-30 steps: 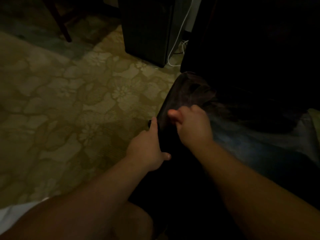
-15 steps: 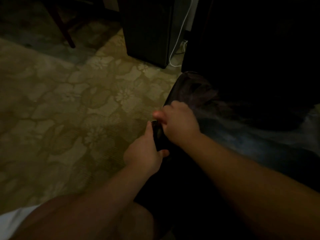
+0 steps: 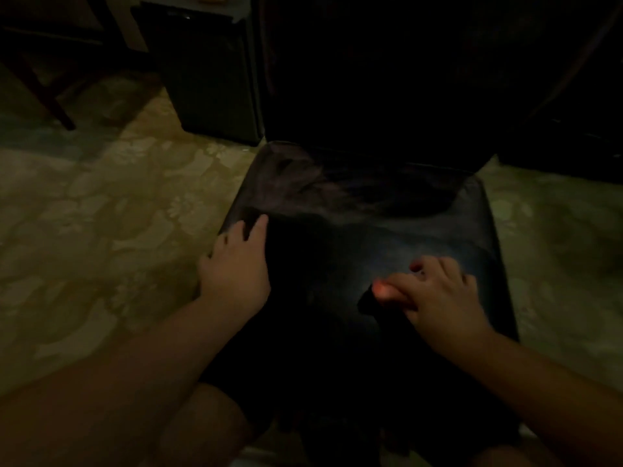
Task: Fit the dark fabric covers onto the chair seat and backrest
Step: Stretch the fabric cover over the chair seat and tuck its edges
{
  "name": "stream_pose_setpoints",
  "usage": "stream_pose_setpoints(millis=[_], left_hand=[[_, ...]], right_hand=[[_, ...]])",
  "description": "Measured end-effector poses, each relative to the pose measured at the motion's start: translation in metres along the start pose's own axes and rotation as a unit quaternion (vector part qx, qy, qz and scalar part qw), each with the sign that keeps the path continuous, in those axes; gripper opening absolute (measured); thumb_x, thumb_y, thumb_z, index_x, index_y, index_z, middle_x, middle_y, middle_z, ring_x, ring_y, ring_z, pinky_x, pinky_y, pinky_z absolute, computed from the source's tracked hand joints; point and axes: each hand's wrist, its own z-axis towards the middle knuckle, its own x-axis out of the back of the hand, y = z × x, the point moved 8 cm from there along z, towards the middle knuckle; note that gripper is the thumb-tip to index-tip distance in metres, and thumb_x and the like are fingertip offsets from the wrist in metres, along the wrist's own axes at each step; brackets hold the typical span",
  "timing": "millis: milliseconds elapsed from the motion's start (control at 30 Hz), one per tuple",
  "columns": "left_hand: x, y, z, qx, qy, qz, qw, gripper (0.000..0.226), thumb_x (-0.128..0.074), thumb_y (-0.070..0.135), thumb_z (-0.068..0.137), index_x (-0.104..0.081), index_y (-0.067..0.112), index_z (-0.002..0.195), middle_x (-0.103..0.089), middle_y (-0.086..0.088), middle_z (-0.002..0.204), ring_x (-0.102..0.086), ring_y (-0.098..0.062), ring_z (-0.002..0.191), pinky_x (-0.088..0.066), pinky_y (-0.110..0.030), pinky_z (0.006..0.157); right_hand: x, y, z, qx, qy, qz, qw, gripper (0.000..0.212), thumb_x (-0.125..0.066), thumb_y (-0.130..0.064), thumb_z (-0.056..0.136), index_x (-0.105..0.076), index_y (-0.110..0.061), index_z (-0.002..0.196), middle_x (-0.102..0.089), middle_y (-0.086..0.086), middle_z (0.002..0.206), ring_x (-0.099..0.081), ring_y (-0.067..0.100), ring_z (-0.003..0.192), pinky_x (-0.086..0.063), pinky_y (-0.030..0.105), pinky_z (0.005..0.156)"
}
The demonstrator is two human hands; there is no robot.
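Since the earlier frames, the view has been swung from the seat's left edge to face the chair seat (image 3: 421, 230) squarely, and the two hands, then bunched together at that left edge, are now spread apart. The left hand (image 3: 236, 267) is laid over the seat's left edge with fingers extended and slightly curled down over the side; whether fabric is gripped under them cannot be told. The right hand (image 3: 438, 298) is seen near the middle-right of the seat, its thumb and fingers pinched on a dark fold of the seat cover (image 3: 296, 183).

It is judged that the left side has been dealt with and the fabric is now being drawn across towards the right.

The cover is spread over the seat, wrinkled at the rear left corner, while a smoother, shinier surface is seen at the right rear. Its long axis cannot be made out in the dim light. The seat faces the person, with the backrest (image 3: 371, 79) rising at the far side, too dark for any cover on it to be judged.
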Motion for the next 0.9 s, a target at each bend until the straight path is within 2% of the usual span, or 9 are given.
stream_pose_setpoints(millis=[100, 167, 233, 367, 500, 567, 667, 800, 900], left_hand=[[-0.007, 0.093, -0.022, -0.122, -0.025, -0.017, 0.992, 0.084, -0.069, 0.037, 0.092, -0.026, 0.037, 0.164, -0.033, -0.001, 0.167, -0.035, -0.027, 0.152, -0.042, -0.054, 0.116], [-0.024, 0.149, -0.035, -0.180, -0.070, -0.022, 0.981, 0.075, -0.065, 0.040, 0.097, -0.031, 0.036, 0.163, -0.033, 0.002, 0.168, -0.030, -0.025, 0.155, -0.038, -0.055, 0.120], [-0.043, 0.189, -0.041, -0.204, -0.114, -0.017, 0.972, 0.074, -0.061, 0.041, 0.100, -0.026, 0.039, 0.165, -0.023, 0.003, 0.173, -0.016, -0.026, 0.161, -0.026, -0.062, 0.124], [-0.067, 0.206, -0.039, -0.197, -0.140, 0.027, 0.970, 0.069, -0.051, 0.049, 0.103, -0.020, 0.044, 0.165, -0.011, 0.004, 0.176, -0.004, -0.031, 0.163, -0.017, -0.075, 0.121], [-0.068, 0.190, -0.038, -0.229, -0.163, 0.057, 0.958, 0.065, -0.045, 0.057, 0.105, -0.017, 0.050, 0.164, -0.007, 0.008, 0.177, -0.004, -0.026, 0.164, -0.019, -0.070, 0.122], [-0.069, 0.186, -0.038, -0.233, -0.168, 0.058, 0.956, 0.064, -0.044, 0.057, 0.107, -0.016, 0.052, 0.164, -0.004, 0.010, 0.177, -0.001, -0.023, 0.164, -0.017, -0.067, 0.123], [-0.069, 0.186, -0.042, -0.231, -0.161, 0.052, 0.958, 0.063, -0.044, 0.054, 0.108, -0.017, 0.051, 0.164, -0.004, 0.011, 0.177, 0.000, -0.021, 0.164, -0.015, -0.066, 0.125], [-0.065, 0.188, -0.041, -0.239, -0.160, 0.063, 0.956, 0.063, -0.043, 0.055, 0.108, -0.015, 0.052, 0.164, -0.004, 0.011, 0.178, 0.000, -0.020, 0.164, -0.018, -0.063, 0.125], [-0.067, 0.188, -0.040, -0.241, -0.157, 0.069, 0.955, 0.063, -0.042, 0.056, 0.108, -0.014, 0.052, 0.164, -0.004, 0.010, 0.178, 0.000, -0.021, 0.164, -0.019, -0.062, 0.124]], right_hand=[[-0.007, 0.062, -0.025, -0.053, -0.017, 0.057, 0.997, 0.051, -0.070, -0.035, 0.085, -0.055, -0.059, 0.127, -0.045, -0.002, 0.130, -0.046, 0.031, 0.118, -0.048, 0.045, 0.093], [-0.001, 0.093, -0.035, -0.104, 0.031, 0.121, 0.987, 0.052, -0.071, -0.016, 0.076, -0.069, -0.049, 0.117, -0.054, 0.006, 0.123, -0.056, 0.037, 0.108, -0.037, 0.032, 0.096], [0.005, 0.095, -0.044, -0.138, 0.070, 0.147, 0.977, 0.042, -0.069, -0.024, 0.074, -0.074, -0.042, 0.112, -0.056, 0.010, 0.121, -0.057, 0.039, 0.109, -0.033, 0.029, 0.098], [0.000, 0.068, -0.056, -0.141, 0.064, 0.108, 0.982, 0.043, -0.055, -0.070, 0.082, -0.068, -0.043, 0.113, -0.049, 0.000, 0.130, -0.048, 0.028, 0.123, -0.045, 0.046, 0.101], [0.001, 0.091, -0.032, -0.100, 0.118, 0.141, 0.978, 0.028, -0.061, -0.058, 0.087, -0.070, -0.035, 0.101, -0.048, 0.000, 0.114, -0.051, 0.025, 0.105, -0.051, 0.044, 0.089], [0.000, 0.107, -0.007, -0.113, 0.138, 0.160, 0.971, 0.035, -0.071, -0.050, 0.084, -0.064, -0.029, 0.111, -0.050, 0.005, 0.115, -0.056, 0.029, 0.103, -0.054, 0.043, 0.087], [-0.002, 0.145, 0.037, -0.190, 0.156, 0.207, 0.947, 0.067, -0.083, -0.046, 0.080, -0.055, -0.011, 0.131, -0.051, 0.016, 0.126, -0.057, 0.034, 0.108, -0.049, 0.038, 0.090], [-0.003, 0.156, 0.066, -0.299, 0.160, 0.195, 0.920, 0.061, -0.072, -0.065, 0.079, -0.060, -0.014, 0.109, -0.051, 0.015, 0.116, -0.057, 0.036, 0.104, -0.047, 0.038, 0.086], [-0.008, 0.134, 0.048, -0.197, 0.150, 0.158, 0.956, 0.048, -0.078, -0.058, 0.077, -0.056, -0.022, 0.100, -0.052, 0.011, 0.109, -0.052, 0.030, 0.102, -0.047, 0.039, 0.085]])
